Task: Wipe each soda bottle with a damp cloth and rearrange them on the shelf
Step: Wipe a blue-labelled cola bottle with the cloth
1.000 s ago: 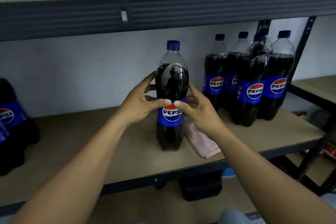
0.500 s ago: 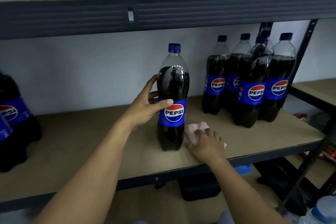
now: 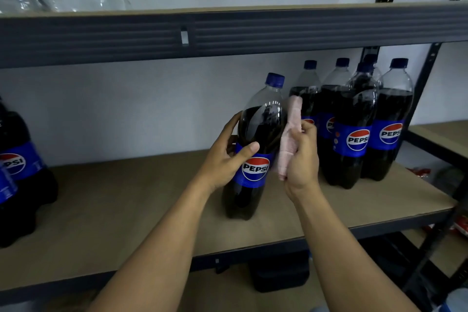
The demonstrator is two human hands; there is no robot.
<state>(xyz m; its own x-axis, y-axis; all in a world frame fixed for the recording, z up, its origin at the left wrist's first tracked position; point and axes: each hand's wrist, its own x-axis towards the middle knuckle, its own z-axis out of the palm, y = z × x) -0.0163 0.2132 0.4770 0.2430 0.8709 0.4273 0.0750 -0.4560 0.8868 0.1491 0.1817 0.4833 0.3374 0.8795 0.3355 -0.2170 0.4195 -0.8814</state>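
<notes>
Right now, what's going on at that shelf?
A person is working on one Pepsi bottle in the middle of the shelf. The left hand grips it at the label and holds it tilted, with its base apparently on the board. The right hand holds a folded pink cloth at the bottle's right side. A group of bottles stands to the right, with more bottles at the far left.

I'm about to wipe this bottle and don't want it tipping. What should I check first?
1. Left grip holds the dark blue-capped plastic Pepsi bottle at its label: ok.
2. Right grip holds the pink folded cloth: ok.
3. Cloth lies against the bottle's right side: ok.
4. Bottle upright: not ok, it leans right.
5. Cloth damp: cannot tell.
</notes>
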